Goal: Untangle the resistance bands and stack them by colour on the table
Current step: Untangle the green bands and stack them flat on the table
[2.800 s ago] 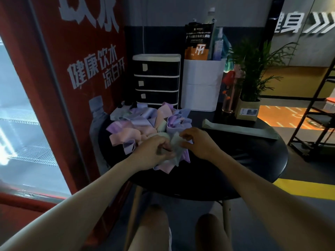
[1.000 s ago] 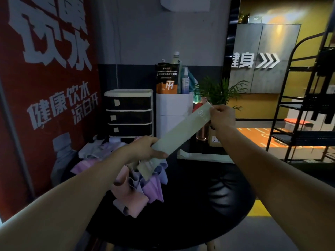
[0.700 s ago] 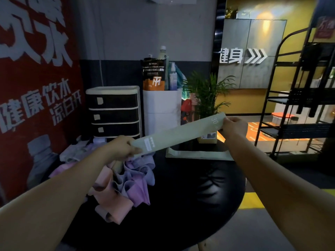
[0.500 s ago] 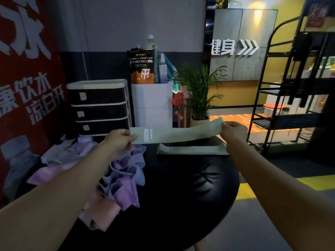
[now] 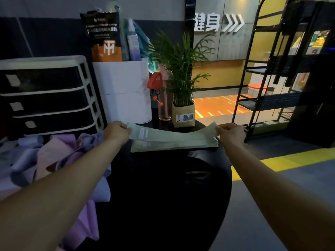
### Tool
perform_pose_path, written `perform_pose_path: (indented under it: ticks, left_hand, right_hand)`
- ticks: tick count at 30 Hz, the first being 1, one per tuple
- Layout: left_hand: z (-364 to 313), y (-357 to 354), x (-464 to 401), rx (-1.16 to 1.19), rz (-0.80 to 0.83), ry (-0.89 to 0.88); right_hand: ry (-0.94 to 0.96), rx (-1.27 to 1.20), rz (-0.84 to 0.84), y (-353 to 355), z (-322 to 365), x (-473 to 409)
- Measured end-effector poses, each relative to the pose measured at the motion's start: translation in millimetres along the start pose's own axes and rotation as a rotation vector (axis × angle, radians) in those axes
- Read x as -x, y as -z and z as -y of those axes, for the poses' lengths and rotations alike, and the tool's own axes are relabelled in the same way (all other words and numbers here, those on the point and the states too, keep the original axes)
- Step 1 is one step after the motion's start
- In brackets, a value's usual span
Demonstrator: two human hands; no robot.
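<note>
A pale green resistance band stretches flat between my hands, sagging a little in the middle. My left hand pinches its left end and my right hand pinches its right end. It hangs just above a flat stack of green bands lying at the far side of the round black table. A tangled heap of purple, pink and lilac bands covers the table's left side, partly hidden by my left forearm.
Behind the table stand a black drawer unit, a white box holding a bag and bottles, a pink bottle and a potted plant. A black metal rack stands to the right on the floor.
The green band came out of the tangle, was drawn straight between both hands, then lowered from a slant to level just above the green stack. My view shifted right.
</note>
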State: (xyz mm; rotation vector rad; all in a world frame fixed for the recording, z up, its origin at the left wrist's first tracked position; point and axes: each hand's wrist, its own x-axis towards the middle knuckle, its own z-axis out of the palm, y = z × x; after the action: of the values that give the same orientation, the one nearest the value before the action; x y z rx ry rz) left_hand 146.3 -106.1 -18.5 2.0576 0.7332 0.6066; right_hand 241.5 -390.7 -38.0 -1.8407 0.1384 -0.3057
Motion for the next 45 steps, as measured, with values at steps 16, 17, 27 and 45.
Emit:
perform_pose_path:
  ticks: [16,17,27,45]
  left_hand:
    - [22.5,-40.6,-20.8,-0.369,0.093,-0.025]
    - [24.1,-41.5,-21.1,-0.385,0.089,-0.031]
    - [27.5,-42.8,-24.0,-0.466,0.076,-0.338]
    - [21.4,-59.5,-31.1,-0.721,0.684,-0.537]
  right_hand:
    - [0.084,0.238,0.036,-26.9,-35.5,-35.5]
    - [0.087,0.248,0.032,-27.5,-37.1,-36.2]
    - [0.446,0.586,0.117,-29.8,-28.1,-24.3]
    - [0.488,0.902,0.895,-75.4,-2.9,-15.8]
